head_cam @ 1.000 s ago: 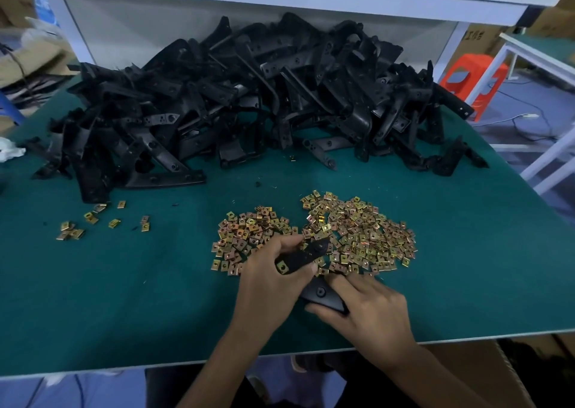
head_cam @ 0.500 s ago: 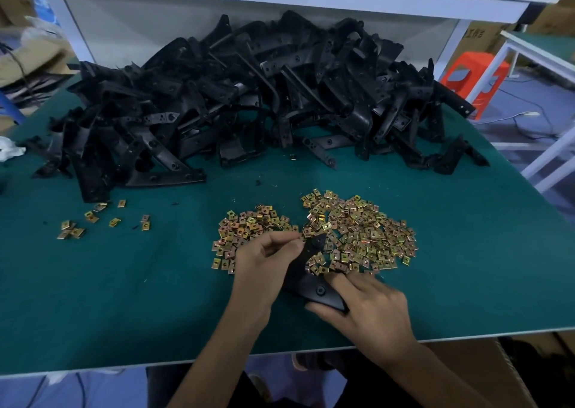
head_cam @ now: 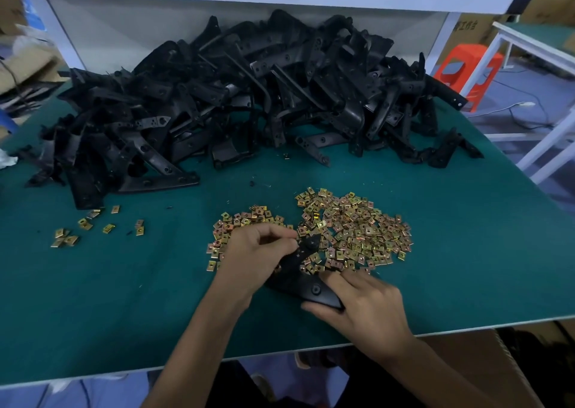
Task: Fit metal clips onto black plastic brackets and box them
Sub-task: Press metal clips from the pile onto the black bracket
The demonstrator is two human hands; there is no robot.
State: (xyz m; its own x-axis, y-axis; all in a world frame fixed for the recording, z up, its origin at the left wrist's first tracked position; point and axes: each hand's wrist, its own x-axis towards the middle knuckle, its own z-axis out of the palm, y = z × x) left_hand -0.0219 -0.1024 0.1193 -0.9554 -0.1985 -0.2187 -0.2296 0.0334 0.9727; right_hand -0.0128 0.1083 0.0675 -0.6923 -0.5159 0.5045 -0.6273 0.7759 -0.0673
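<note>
One black plastic bracket [head_cam: 306, 278] lies near the front of the green table [head_cam: 124, 298], partly over the heap of brass-coloured metal clips [head_cam: 351, 233]. My right hand [head_cam: 362, 306] grips its wide near end between thumb and fingers. My left hand [head_cam: 255, 253] has its fingers curled at the bracket's narrow far arm, fingertips pinched together there; whether a clip sits between them is hidden. A big pile of black brackets [head_cam: 249, 96] fills the back of the table.
A few stray clips [head_cam: 84, 224] lie at the left. A cardboard box [head_cam: 476, 364] stands below the table's front edge at the right. An orange stool [head_cam: 466, 68] and a white frame [head_cam: 547, 121] are off to the right.
The bracket has tilted down from raised to lying flatter on the clips. My left hand moved from gripping its arm to pinching at the arm's edge; my right hand kept its hold.
</note>
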